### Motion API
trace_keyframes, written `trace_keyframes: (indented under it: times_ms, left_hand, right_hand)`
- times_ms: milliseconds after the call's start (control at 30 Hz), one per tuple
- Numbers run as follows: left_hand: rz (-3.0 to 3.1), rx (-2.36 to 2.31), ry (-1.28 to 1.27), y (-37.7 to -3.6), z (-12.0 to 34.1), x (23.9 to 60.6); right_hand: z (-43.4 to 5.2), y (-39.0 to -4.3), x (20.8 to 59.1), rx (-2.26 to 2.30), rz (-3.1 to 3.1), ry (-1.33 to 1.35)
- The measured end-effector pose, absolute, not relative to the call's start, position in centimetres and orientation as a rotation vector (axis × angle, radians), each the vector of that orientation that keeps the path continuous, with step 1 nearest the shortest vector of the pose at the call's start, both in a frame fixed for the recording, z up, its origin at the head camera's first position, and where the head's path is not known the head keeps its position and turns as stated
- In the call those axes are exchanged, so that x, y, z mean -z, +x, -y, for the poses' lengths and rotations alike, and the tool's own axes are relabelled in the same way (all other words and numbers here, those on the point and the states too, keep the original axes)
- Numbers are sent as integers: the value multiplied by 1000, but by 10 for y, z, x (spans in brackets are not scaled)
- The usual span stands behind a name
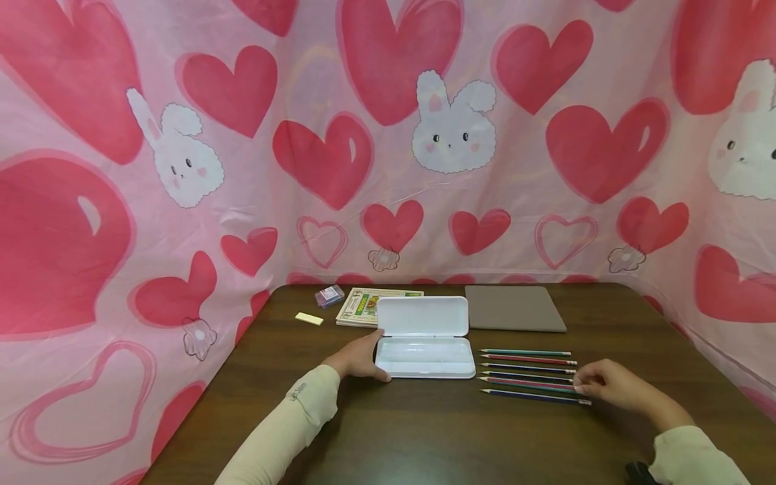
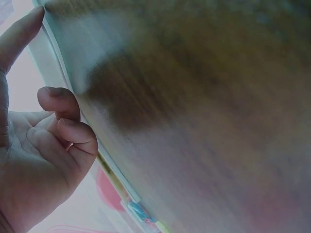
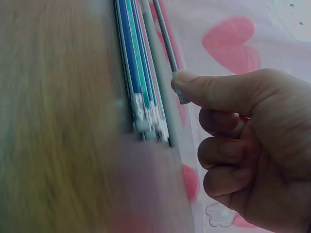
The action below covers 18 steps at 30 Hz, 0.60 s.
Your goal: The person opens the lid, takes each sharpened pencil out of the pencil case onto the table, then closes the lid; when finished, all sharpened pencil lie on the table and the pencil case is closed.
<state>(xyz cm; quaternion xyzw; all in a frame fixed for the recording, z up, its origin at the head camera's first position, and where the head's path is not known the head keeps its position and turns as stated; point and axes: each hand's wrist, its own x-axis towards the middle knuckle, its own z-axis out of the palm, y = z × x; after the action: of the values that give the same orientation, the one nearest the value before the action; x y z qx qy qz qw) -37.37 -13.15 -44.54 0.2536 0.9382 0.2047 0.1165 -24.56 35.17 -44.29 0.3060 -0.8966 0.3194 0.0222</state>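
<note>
Left hand [image 1: 359, 358] rests loose-fingered against the left end of the open white pencil case [image 1: 424, 357]. Right hand [image 1: 612, 385], right of the case, pinches one pencil's [image 1: 533, 384] eraser end in the row. Wrist views are blurred; exact pencil unclear.

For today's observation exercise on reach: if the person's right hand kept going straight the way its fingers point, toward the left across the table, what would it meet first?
The right hand already pinches the end of one pencil in the row of pencils. Sliding on along them, it would probably next meet the open white pencil case, though depth is hard to judge.
</note>
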Motion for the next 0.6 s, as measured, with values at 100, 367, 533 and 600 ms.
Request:
trace_keyframes:
  times_ms: [100, 367, 533, 600]
  left_hand:
    - [-2742, -600, 722, -374, 131, 445]
    - [-2747, -596, 716, -374, 131, 443]
    - [-2740, -594, 697, -373, 131, 444]
    - [-2742, -591, 697, -373, 131, 444]
  right_hand:
    - [-359, -243, 447, -1016, 2790, 972]
    - [-368, -236, 452, -1107, 2857, 982]
    - [-368, -234, 454, -1168, 2888, 970]
    - [-368, -233, 455, -1193, 2898, 960]
